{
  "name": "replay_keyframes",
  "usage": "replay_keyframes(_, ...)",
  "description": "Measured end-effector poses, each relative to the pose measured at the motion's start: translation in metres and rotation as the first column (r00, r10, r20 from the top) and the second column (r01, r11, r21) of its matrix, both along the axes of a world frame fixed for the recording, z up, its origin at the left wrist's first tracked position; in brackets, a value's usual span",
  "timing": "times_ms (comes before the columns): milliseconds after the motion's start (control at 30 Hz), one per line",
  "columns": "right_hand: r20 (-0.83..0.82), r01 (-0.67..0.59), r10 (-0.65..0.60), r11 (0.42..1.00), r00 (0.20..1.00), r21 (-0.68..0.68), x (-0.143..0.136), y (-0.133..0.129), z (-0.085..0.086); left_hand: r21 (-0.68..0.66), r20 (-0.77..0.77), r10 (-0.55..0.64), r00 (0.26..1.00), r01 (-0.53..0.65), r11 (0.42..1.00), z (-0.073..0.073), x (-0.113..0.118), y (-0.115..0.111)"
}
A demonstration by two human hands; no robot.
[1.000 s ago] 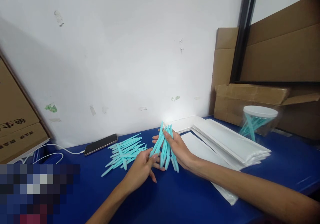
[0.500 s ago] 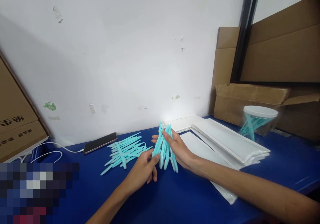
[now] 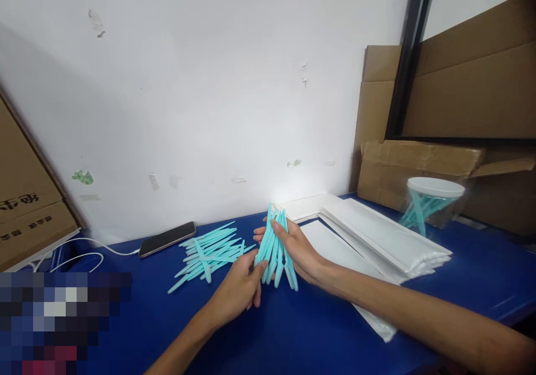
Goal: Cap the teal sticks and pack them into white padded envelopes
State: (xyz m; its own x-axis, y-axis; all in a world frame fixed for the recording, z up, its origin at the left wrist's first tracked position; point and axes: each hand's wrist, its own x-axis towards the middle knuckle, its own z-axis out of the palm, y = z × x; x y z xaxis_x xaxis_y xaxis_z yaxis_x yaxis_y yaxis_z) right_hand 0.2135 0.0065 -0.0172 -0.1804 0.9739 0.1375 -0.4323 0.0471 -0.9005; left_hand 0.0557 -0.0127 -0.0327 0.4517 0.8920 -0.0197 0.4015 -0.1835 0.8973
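Bundle of teal sticks point(image 3: 276, 249) stands nearly upright on the blue worktop point(image 3: 318, 325), long axis vertical, in the right hand point(image 3: 299, 249) whose grip wraps it; the left hand point(image 3: 238, 285) seems to pinch its lower ends, closed. Loose sticks point(image 3: 207, 249) lie just left.

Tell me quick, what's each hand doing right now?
Left hand: fingers closed on the lower part of the bundle of turquoise plastic sticks.
Right hand: closed around the same bundle, holding it upright on the blue table.
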Motion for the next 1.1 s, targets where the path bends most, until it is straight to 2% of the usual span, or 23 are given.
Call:
replay_keyframes(233, 0.021, -0.001, 0.000, 0.999, 1.000, 0.049, 0.0002, 0.0018, -0.0014, 0.012, 0.021, 0.002, 1.000, -0.002, 1.000, -0.0055, -0.0016, 0.0023)
replay_keyframes(567, 0.070, -0.007, -0.004, 0.988, 0.998, 0.157, -0.0008, 0.0006, -0.0011, 0.009, 0.029, 0.045, 0.999, -0.045, 0.999, -0.0010, -0.0006, 0.0018)
replay_keyframes(1100, 0.067, -0.001, -0.007, 0.992, 0.998, 0.130, -0.0011, 0.0008, -0.0018, 0.009, 0.017, 0.029, 0.999, -0.029, 1.000, 0.0008, 0.0016, -0.0019)
